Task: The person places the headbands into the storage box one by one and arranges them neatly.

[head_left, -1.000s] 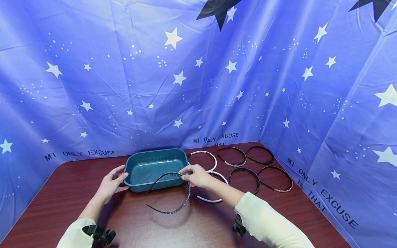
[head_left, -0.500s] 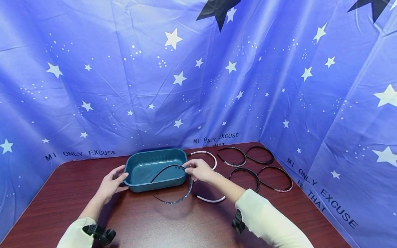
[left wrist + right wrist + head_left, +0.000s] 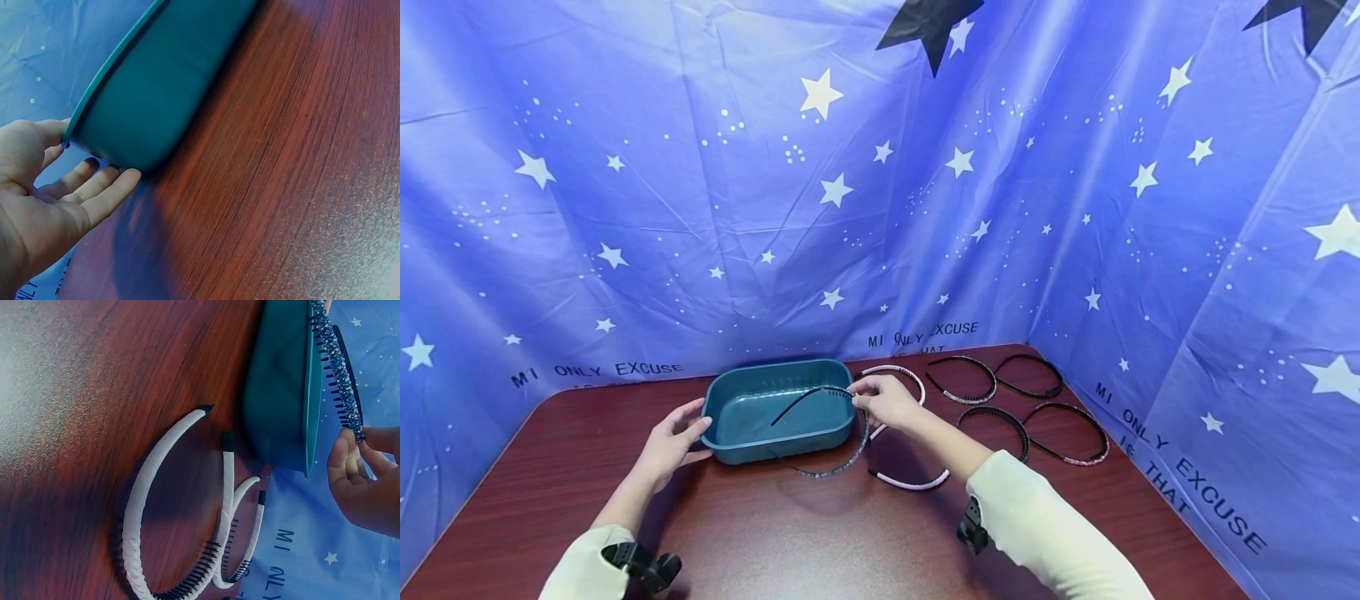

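Note:
A headband (image 3: pixel 865 442) with black teeth and a dark glittery outer band is pinched at its curve by the fingers of my right hand (image 3: pixel 887 402). One of its arms lies over the inside of the teal plastic basin (image 3: pixel 775 452); the other hangs outside its front wall. In the right wrist view, the glitter on the headband (image 3: pixel 340 369) looks blue and silver, and the fingertips are beyond the basin rim. My left hand (image 3: pixel 664 442) holds the basin's left end. In the left wrist view, its thumb is at the rim and its fingers (image 3: pixel 112 195) reach the lower wall.
Two white headbands (image 3: pixel 917 483) lie right of the basin, partly behind the right hand. Several dark headbands (image 3: pixel 992 412) lie farther right on the reddish wooden table (image 3: pixel 760 533). A blue star-printed curtain (image 3: pixel 737 208) stands behind and to the right.
My right hand has moved away from me and slightly right, raising the glittery headband so that one arm now overlaps the basin's inside. The left hand and basin have stayed put.

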A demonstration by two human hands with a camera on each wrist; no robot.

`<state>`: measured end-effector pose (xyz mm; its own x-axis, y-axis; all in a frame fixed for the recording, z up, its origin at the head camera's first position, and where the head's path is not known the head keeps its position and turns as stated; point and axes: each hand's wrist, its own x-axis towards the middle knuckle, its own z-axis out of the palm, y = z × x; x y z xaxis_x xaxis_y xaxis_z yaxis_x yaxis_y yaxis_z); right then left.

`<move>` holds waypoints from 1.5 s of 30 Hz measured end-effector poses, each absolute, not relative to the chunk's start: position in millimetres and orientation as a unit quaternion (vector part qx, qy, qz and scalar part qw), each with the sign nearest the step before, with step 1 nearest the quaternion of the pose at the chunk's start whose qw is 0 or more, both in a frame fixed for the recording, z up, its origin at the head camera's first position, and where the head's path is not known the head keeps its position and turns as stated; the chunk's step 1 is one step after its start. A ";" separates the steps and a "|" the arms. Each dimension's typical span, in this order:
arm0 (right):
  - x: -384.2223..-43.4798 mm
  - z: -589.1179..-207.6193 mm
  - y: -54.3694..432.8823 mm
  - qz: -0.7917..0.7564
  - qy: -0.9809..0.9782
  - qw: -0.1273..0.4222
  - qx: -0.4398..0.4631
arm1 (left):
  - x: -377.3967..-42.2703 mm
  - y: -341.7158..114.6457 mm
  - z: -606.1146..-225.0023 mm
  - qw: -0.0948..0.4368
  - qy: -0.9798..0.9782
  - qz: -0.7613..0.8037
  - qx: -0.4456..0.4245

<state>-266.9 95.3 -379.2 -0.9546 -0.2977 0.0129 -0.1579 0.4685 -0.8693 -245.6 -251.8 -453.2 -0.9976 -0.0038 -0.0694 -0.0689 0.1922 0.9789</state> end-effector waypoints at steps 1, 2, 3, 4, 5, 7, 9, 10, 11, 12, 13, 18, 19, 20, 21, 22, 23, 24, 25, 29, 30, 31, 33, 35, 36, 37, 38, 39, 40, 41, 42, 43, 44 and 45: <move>-267.4 -379.4 94.9 -0.500 0.853 0.070 -0.133 | -245.6 -251.9 -453.4 0.026 0.771 0.635 -0.024; -268.0 -379.8 94.6 -0.502 0.852 0.071 -0.133 | -245.6 -252.0 -453.6 0.026 0.771 0.636 -0.024; -268.6 -380.1 94.2 -0.505 0.850 0.071 -0.132 | -245.7 -252.2 -453.8 0.026 0.770 0.637 -0.024; -269.4 -380.4 93.8 -0.506 0.849 0.071 -0.131 | -245.8 -252.3 -454.0 0.026 0.770 0.637 -0.024; -270.2 -380.8 93.6 -0.507 0.849 0.069 -0.131 | -245.9 -252.4 -454.2 0.026 0.770 0.637 -0.023; -271.8 -381.2 92.9 -0.509 0.848 0.068 -0.129 | -246.1 -252.7 -454.7 0.026 0.770 0.638 -0.023; -273.3 -381.4 92.1 -0.507 0.850 0.065 -0.126 | -246.2 -252.9 -455.2 0.026 0.769 0.638 -0.023; -274.0 -381.4 91.7 -0.506 0.851 0.063 -0.124 | -246.3 -253.0 -455.5 0.026 0.770 0.637 -0.023; -274.6 -381.3 91.4 -0.504 0.852 0.062 -0.123 | -246.4 -253.1 -455.7 0.027 0.769 0.638 -0.023; -274.9 -381.1 91.0 -0.503 0.853 0.060 -0.123 | -246.5 -253.2 -456.0 0.027 0.769 0.638 -0.023; -275.3 -381.0 90.6 -0.503 0.854 0.059 -0.122 | -246.6 -253.2 -456.1 0.027 0.769 0.639 -0.023; -276.5 -379.8 88.2 -0.501 0.856 0.057 -0.118 | -246.6 -253.1 -455.4 0.027 0.767 0.640 -0.023; -277.0 -379.7 87.4 -0.499 0.857 0.058 -0.115 | -246.5 -253.1 -455.0 0.027 0.767 0.640 -0.022; -277.4 -379.4 86.8 -0.497 0.858 0.056 -0.114 | -246.3 -253.1 -454.3 0.028 0.767 0.641 -0.023; -278.0 -379.3 86.2 -0.495 0.860 0.055 -0.114 | -246.1 -253.1 -453.7 0.028 0.767 0.641 -0.022; -278.7 -379.1 85.8 -0.495 0.860 0.054 -0.113 | -245.9 -253.0 -453.1 0.028 0.767 0.641 -0.022; -279.5 -379.2 85.6 -0.493 0.861 0.054 -0.111 | -245.7 -253.0 -452.5 0.028 0.766 0.642 -0.023; -280.5 -379.1 85.5 -0.492 0.862 0.054 -0.110 | -245.5 -252.9 -452.2 0.028 0.766 0.642 -0.023; -281.6 -379.2 85.5 -0.493 0.862 0.055 -0.107 | -245.4 -252.9 -451.9 0.029 0.766 0.642 -0.023; -286.2 -380.8 85.2 -0.498 0.859 0.058 -0.102 | -244.7 -252.7 -452.0 0.030 0.767 0.641 -0.023; -286.9 -381.0 84.8 -0.499 0.858 0.057 -0.103 | -244.7 -252.8 -452.2 0.030 0.767 0.640 -0.023; -287.5 -381.4 84.4 -0.502 0.857 0.057 -0.102 | -244.7 -252.8 -452.5 0.029 0.767 0.640 -0.023; -288.2 -381.2 83.1 -0.506 0.855 0.055 -0.103 | -245.2 -253.0 -453.1 0.028 0.767 0.640 -0.023; -288.7 -380.8 81.8 -0.509 0.853 0.053 -0.103 | -245.9 -253.2 -453.8 0.027 0.766 0.641 -0.022; -288.5 -380.2 81.2 -0.510 0.852 0.052 -0.104 | -246.3 -253.2 -454.1 0.027 0.766 0.642 -0.021; -288.4 -379.7 80.5 -0.514 0.850 0.053 -0.101 | -246.5 -253.4 -454.3 0.027 0.765 0.643 -0.021; -288.3 -379.2 79.9 -0.517 0.848 0.053 -0.101 | -246.7 -253.4 -454.5 0.027 0.765 0.643 -0.021; -288.1 -378.6 79.4 -0.520 0.847 0.053 -0.100 | -246.8 -253.5 -454.7 0.027 0.765 0.643 -0.021; -288.0 -378.2 79.0 -0.521 0.846 0.052 -0.099 | -246.9 -253.6 -454.7 0.027 0.765 0.643 -0.021; -287.8 -377.3 78.5 -0.522 0.846 0.051 -0.098 | -247.0 -253.6 -454.7 0.027 0.766 0.642 -0.021; -287.9 -376.9 78.1 -0.520 0.847 0.047 -0.098 | -247.0 -253.5 -454.7 0.027 0.767 0.641 -0.021; -288.3 -376.7 77.8 -0.519 0.848 0.045 -0.097 | -247.0 -253.5 -454.7 0.027 0.767 0.640 -0.021; -288.6 -376.5 77.4 -0.516 0.850 0.041 -0.098 | -247.0 -253.5 -454.6 0.027 0.768 0.639 -0.022; -288.8 -376.4 77.0 -0.513 0.852 0.037 -0.098 | -247.0 -253.4 -454.6 0.027 0.768 0.639 -0.022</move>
<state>-288.8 77.0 -376.4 -0.9781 -0.2046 0.0384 -0.1297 0.4546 -0.8812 -247.0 -253.4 -454.6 -0.9976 0.0007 -0.0699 -0.0686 0.1825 0.9808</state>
